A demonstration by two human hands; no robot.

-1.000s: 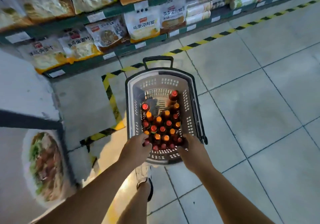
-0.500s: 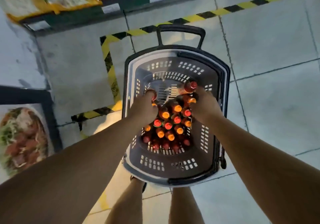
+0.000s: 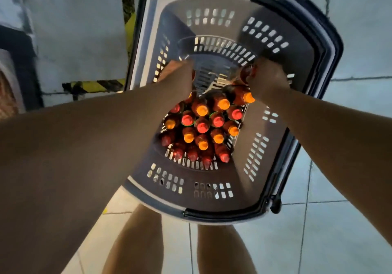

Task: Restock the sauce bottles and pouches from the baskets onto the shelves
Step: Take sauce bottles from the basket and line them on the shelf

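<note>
A grey plastic basket with slotted walls stands on the floor right below me. Several sauce bottles with red and orange caps stand packed together in its near half. My left hand reaches deep into the far left of the bottle group, fingers curled down around a bottle that the hand mostly hides. My right hand is closed on a red-capped sauce bottle at the far right of the group. The far half of the basket floor is bare.
The basket's dark carrying handle lies folded along its right rim. Yellow and black hazard tape runs over the tiled floor to the left. My two legs stand just behind the basket. No shelf is in view.
The view has dropped closer over the basket and the shelves have left the frame. Both hands went from the near bottles to the far ones and closed there.
</note>
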